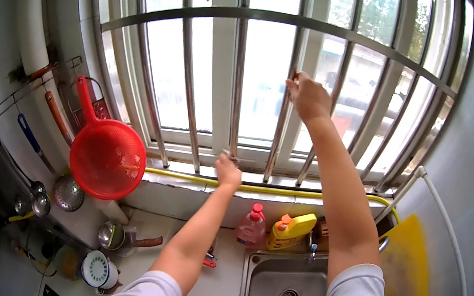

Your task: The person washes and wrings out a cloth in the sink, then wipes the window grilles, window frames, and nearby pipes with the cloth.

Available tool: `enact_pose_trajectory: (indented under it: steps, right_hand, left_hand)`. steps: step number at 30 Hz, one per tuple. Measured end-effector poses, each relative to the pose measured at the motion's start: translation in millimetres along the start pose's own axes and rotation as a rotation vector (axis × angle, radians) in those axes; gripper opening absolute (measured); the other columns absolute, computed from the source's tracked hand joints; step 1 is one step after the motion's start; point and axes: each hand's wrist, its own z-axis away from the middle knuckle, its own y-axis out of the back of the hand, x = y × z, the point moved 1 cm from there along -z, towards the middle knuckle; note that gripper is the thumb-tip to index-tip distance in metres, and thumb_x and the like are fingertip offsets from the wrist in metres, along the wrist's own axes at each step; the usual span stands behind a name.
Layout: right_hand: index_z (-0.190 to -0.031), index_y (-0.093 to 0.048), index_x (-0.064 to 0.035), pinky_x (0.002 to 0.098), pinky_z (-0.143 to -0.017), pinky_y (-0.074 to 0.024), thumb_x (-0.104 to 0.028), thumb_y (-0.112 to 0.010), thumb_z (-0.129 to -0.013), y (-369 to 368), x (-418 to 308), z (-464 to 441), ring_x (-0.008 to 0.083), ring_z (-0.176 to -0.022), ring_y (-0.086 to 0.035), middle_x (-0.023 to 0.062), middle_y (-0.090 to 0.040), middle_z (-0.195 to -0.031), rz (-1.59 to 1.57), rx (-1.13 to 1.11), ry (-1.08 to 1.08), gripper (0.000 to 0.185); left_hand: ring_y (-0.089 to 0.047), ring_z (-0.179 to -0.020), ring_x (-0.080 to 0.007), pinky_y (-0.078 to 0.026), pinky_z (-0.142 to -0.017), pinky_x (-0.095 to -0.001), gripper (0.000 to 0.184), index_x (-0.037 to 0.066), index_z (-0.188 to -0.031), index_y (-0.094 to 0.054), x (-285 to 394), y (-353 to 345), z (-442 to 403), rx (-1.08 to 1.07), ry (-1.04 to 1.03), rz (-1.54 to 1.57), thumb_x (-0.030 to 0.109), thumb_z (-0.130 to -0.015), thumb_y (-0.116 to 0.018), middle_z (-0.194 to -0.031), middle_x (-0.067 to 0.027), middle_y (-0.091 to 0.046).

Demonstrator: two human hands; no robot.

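Observation:
Metal bars (pixel 190 80) run upright in front of the window, crossed by a curved horizontal bar (pixel 209 12). My right hand (pixel 311 98) is raised at one of the middle bars, its fingers closed around or against it; whether it grips the bar itself or something small is hard to tell. Lower down, my left hand (pixel 228 170) is at the foot of another bar, just above the sill, with its fingers closed. Something greyish shows at its fingertips, too small to make out.
A red strainer (pixel 108 158) and utensils hang at the left. Below are a steel sink (pixel 282 287), a pink bottle (pixel 253 226), a yellow bottle (pixel 291 231) and a pan (pixel 115 237). A yellow hose (pixel 182 176) lies along the sill; a yellow board (pixel 405 283) stands right.

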Motion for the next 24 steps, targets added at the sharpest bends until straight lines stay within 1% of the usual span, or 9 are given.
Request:
enact_pose_trajectory:
  steps: [2,5,8,9,10,13,16,19,24]
  right_hand:
    - [-0.106,-0.057,-0.0136,0.0392,-0.068,-0.0507,-0.037,-0.056,-0.088,-2,26,-7,0.0294,-0.079,-0.065,0.0123,-0.067,-0.084,-0.083,0.128,0.101,0.029]
    - [-0.104,-0.046,-0.0099,0.0392,-0.06,-0.0505,-0.031,-0.063,-0.084,28,61,-2,0.0269,-0.067,-0.065,0.007,-0.065,-0.072,-0.25,0.445,0.034,0.034]
    - [-0.121,-0.042,-0.0019,0.0384,-0.066,-0.0514,-0.044,-0.064,-0.079,32,95,-8,0.0294,-0.074,-0.066,0.0115,-0.066,-0.075,-0.152,0.2,-0.14,0.063]
    - [-0.124,-0.042,-0.0019,0.0389,-0.073,-0.0511,-0.049,-0.064,-0.077,21,109,-15,0.0307,-0.082,-0.065,0.0146,-0.067,-0.083,-0.124,0.061,-0.111,0.07]
    - [-0.118,-0.049,-0.003,0.0402,-0.077,-0.0501,-0.045,-0.061,-0.081,28,102,-9,0.0309,-0.088,-0.064,0.0149,-0.067,-0.09,-0.207,-0.123,-0.106,0.057]
    - [-0.112,-0.054,-0.0063,0.0403,-0.077,-0.0497,-0.036,-0.057,-0.086,9,100,-12,0.0294,-0.091,-0.063,0.0134,-0.066,-0.094,-0.063,0.023,-0.099,0.039]
    - [-0.112,-0.054,-0.0053,0.0404,-0.077,-0.0497,-0.035,-0.057,-0.086,22,90,-9,0.0296,-0.093,-0.063,0.0136,-0.066,-0.096,-0.074,-0.061,-0.123,0.04]
    - [-0.111,-0.052,-0.0016,0.0401,-0.077,-0.05,-0.033,-0.056,-0.087,17,91,-11,0.031,-0.092,-0.063,0.0151,-0.066,-0.096,-0.019,-0.033,-0.121,0.04]
    - [-0.107,-0.049,0.0004,0.0415,-0.074,-0.0507,-0.033,-0.055,-0.087,6,98,-12,0.0329,-0.087,-0.064,0.0174,-0.066,-0.09,-0.053,-0.01,-0.087,0.04]
  left_hand:
    - [-0.053,-0.098,-0.033,-0.042,-0.087,-0.042,0.022,0.0,-0.106,-0.044,2,6,-9,0.096,0.336,0.71,-0.001,-0.083,-0.045,-0.106,-0.0191,-0.049]
    - [-0.05,-0.096,-0.0243,-0.043,-0.085,-0.0329,0.037,0.0,-0.119,-0.041,47,34,-9,0.152,0.091,1.076,-0.004,-0.082,-0.045,-0.111,-0.0158,-0.042]
    - [-0.05,-0.087,-0.0207,-0.045,-0.081,-0.033,0.046,0.0,-0.124,-0.038,149,85,-10,0.056,-0.068,1.036,-0.007,-0.079,-0.044,-0.116,-0.0163,-0.034]
    - [-0.05,-0.086,-0.021,-0.045,-0.08,-0.0339,0.047,0.0,-0.124,-0.037,173,88,-24,-0.042,-0.348,1.076,-0.007,-0.078,-0.043,-0.116,-0.0167,-0.033]
    - [-0.049,-0.089,-0.0228,-0.043,-0.083,-0.0345,0.047,0.0,-0.124,-0.037,199,84,-38,0.017,-0.518,0.917,-0.008,-0.078,-0.044,-0.114,-0.0169,-0.034]
    - [-0.038,-0.114,-0.0381,-0.037,-0.093,-0.041,0.059,0.0,-0.134,-0.023,281,91,-37,0.236,-0.761,0.338,-0.003,-0.08,-0.048,-0.119,-0.0237,-0.034]
    - [-0.05,-0.103,-0.0408,-0.046,-0.084,-0.0449,0.065,-0.003,-0.135,-0.01,308,79,-31,0.247,-0.466,0.22,0.008,-0.086,-0.052,-0.109,-0.0259,-0.041]
    - [-0.059,-0.085,-0.0416,-0.054,-0.067,-0.0413,0.06,-0.002,-0.133,-0.012,286,54,-30,0.434,-0.577,0.136,0.008,-0.088,-0.05,-0.105,-0.0277,-0.04]
    - [-0.052,-0.099,-0.0428,-0.049,-0.079,-0.0473,0.055,-0.001,-0.133,-0.014,206,3,4,0.348,-0.499,0.154,0.009,-0.089,-0.046,-0.112,-0.0285,-0.039]
